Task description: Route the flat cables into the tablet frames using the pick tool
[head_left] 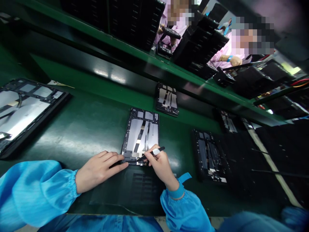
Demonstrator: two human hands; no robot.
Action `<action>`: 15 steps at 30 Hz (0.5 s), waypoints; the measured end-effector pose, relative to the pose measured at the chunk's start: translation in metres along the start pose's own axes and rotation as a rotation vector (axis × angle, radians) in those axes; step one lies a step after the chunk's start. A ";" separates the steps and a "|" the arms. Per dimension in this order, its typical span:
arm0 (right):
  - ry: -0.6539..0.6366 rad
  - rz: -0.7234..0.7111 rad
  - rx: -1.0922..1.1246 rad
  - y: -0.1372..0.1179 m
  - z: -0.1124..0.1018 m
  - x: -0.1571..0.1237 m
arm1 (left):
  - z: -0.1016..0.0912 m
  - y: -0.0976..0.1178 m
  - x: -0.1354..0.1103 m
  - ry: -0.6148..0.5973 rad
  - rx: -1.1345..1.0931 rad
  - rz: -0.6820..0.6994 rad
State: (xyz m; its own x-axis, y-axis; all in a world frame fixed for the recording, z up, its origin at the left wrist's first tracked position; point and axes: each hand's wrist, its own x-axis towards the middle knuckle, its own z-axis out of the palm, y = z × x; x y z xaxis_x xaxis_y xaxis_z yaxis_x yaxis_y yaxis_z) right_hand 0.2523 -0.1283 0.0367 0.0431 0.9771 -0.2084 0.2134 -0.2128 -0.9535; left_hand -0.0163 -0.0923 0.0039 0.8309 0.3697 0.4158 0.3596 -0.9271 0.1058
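Observation:
An opened tablet (154, 129) lies in front of me, its silver inner plate crossed by dark flat cables. My left hand (100, 169) is open, fingers stretched out, with the fingertips touching the tablet's lower left corner. In my right hand (159, 162) is a pair of black tweezers (158, 150) with a white patch, held like a pen. Their tip points down at the tablet's bottom edge, near small connectors. Whether the tips hold anything is too small to tell. A blue wrist strap (177, 190) circles my right wrist.
More opened tablets lie around: one far left (26, 103), one behind (167, 99), one at the right (209, 154). A green shelf (135, 54) crosses the back, bearing black stacked trays (135, 19). Beyond it, people in pink clothing (223, 54) work. Black trays (285, 145) stand right.

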 end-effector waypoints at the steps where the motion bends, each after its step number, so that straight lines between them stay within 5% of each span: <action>1: 0.008 0.009 0.032 0.000 0.001 0.000 | 0.000 0.000 0.000 0.006 0.003 0.004; 15: 0.016 -0.017 -0.003 0.000 0.002 -0.001 | 0.006 0.004 -0.003 -0.065 0.120 0.000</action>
State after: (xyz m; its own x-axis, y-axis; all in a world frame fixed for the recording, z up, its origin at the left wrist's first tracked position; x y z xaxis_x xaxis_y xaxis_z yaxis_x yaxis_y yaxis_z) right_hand 0.2506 -0.1294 0.0362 0.0549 0.9806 -0.1884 0.2173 -0.1959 -0.9563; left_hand -0.0151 -0.0965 -0.0030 0.8553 0.3762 0.3562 0.4041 -0.9147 -0.0044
